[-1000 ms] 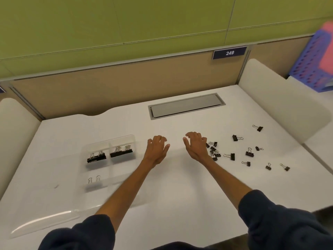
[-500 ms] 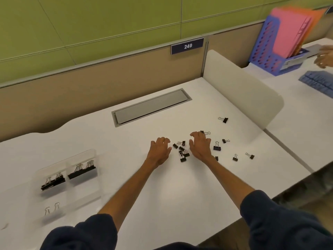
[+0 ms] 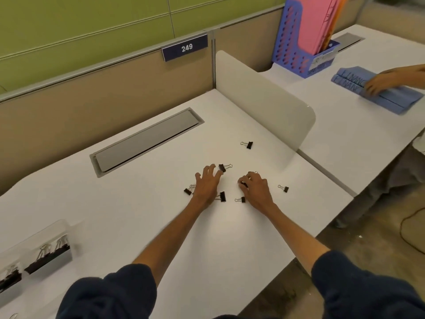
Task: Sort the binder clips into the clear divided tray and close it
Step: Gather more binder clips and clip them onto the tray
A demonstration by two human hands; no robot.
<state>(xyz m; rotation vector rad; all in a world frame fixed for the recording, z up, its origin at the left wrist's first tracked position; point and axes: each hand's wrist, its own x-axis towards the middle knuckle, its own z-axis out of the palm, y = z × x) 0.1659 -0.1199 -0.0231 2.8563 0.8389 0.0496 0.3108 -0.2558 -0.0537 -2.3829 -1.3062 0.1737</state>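
Shifted among scattered binder clips [image 3: 249, 145], left hand [image 3: 208, 186] is spreading its grip wide, right hand [image 3: 256, 188] is pinching a small clip [image 3: 243, 185], gathering; next is likely calling for carrying to clear divided tray [image 3: 62, 229], far left on bench [image 3: 207, 238].

The left sleeve [image 3: 108, 295], at seven o'clock, and the right sleeve [image 3: 368, 288], at five, are showing dark navy, soft-looking fabric. Both are leaving the forearms [image 3: 174, 231] bare.

An office with cubicles. Partition walls [image 3: 115, 93] carry a number plate [image 3: 185, 48] reading 249. A file rack [image 3: 303, 42] stands on the neighbouring tabletop [image 3: 345, 125].
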